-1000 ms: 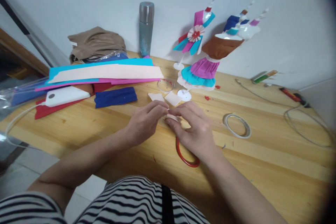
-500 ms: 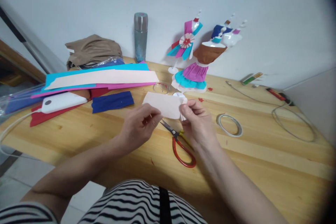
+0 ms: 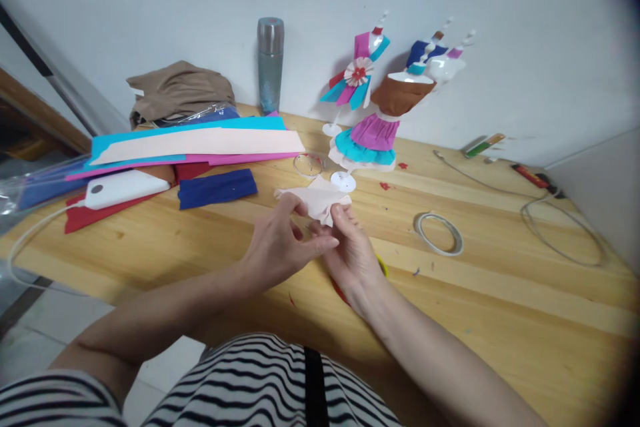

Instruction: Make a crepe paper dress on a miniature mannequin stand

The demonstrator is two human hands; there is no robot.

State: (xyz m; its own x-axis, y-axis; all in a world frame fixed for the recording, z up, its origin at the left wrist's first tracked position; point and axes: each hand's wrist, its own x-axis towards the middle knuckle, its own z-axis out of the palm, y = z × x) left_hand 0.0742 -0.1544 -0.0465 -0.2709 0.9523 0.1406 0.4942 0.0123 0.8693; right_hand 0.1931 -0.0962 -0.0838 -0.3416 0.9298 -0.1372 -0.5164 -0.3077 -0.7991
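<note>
A pale pink piece of crepe paper (image 3: 316,200) is raised above the table, its edge near me gathered and crumpled. My right hand (image 3: 353,250) pinches this gathered edge between thumb and fingers. At the paper's left side is my left hand (image 3: 277,240), thumb stretched out toward the right hand and apart from the bent index finger, which lies close against the paper. Scissors lie beneath my right hand, mostly covered; a bit of yellow handle (image 3: 383,265) shows beside the wrist.
Crepe paper sheets (image 3: 200,145), a blue strip (image 3: 217,189) and a white power bank (image 3: 127,188) lie left. A thermos (image 3: 271,67) and dress stands, one with a brown top (image 3: 403,95), are by the wall. A tape roll (image 3: 439,234) and cable (image 3: 565,250) lie right.
The paper was a flat rectangle and is now bunched at its near edge. My right hand has moved left over the scissors, and my left thumb has opened away from the index finger.
</note>
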